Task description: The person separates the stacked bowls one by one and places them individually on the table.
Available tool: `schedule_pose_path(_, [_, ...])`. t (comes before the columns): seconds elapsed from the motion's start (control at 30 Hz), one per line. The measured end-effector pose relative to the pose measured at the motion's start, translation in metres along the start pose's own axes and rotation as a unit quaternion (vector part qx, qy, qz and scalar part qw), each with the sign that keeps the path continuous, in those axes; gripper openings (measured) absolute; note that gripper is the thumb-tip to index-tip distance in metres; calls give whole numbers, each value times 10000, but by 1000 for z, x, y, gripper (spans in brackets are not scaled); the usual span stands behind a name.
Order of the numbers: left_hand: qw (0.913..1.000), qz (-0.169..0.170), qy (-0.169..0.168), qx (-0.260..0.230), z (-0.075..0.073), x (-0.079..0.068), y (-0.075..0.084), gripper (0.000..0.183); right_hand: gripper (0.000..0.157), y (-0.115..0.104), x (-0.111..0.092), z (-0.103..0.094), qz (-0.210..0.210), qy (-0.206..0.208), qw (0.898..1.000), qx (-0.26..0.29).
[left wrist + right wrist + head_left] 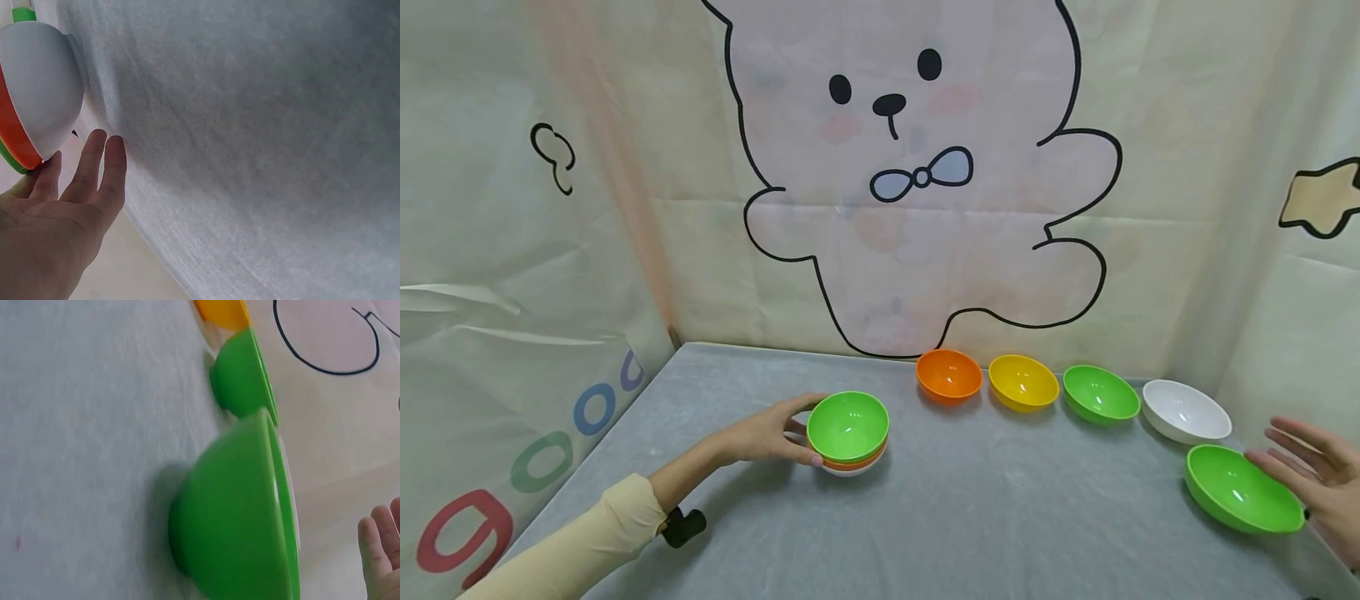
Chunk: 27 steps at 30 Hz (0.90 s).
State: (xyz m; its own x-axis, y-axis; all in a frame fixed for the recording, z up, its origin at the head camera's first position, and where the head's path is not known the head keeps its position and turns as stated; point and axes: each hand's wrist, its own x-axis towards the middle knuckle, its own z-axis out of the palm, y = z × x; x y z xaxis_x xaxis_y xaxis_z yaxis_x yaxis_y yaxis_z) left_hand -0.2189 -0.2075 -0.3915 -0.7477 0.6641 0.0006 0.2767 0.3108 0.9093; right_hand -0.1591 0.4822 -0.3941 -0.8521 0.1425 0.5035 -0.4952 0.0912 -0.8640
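A nested stack has a green bowl (848,427) on top, an orange bowl (14,128) below it and a white bowl (47,78) at the bottom. My left hand (778,433) holds the stack's left side, thumb at the front and forefinger behind the rim; the other fingers are spread apart in the left wrist view. On the far right, my right hand (1324,477) has its fingers extended, holding nothing. It hovers beside the rim of another green bowl (1243,492), which fills the middle of the right wrist view, slightly blurred.
Along the back of the grey-covered table (1000,517) stands a row: an orange bowl (949,377), a yellow bowl (1023,383), a green bowl (1101,395) and a white bowl (1185,412). Behind them hangs a printed curtain (880,275) with a cartoon bear.
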Motion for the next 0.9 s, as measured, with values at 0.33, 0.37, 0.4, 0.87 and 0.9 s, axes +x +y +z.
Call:
schedule_pose_path(0.33, [9999,98,-24,42,-1,0,0,88,56,-7,10,42,235,-484,9966,-623])
schedule_pose_path(0.37, [10000,79,-12,43,-2,0,0,88,56,-7,11,47,179,-513,9944,-910])
schedule_pose_path(0.4, [10000,67,-4,57,-2,0,0,88,57,-6,13,52,117,-556,9937,-968])
schedule_pose_path(0.87, [10000,-20,2,74,-2,2,0,89,52,7,28,117,-83,-1322,9843,-1169])
schedule_pose_path(0.9, [10000,-30,7,77,-2,2,0,89,52,8,29,122,-87,-1360,9841,-1142])
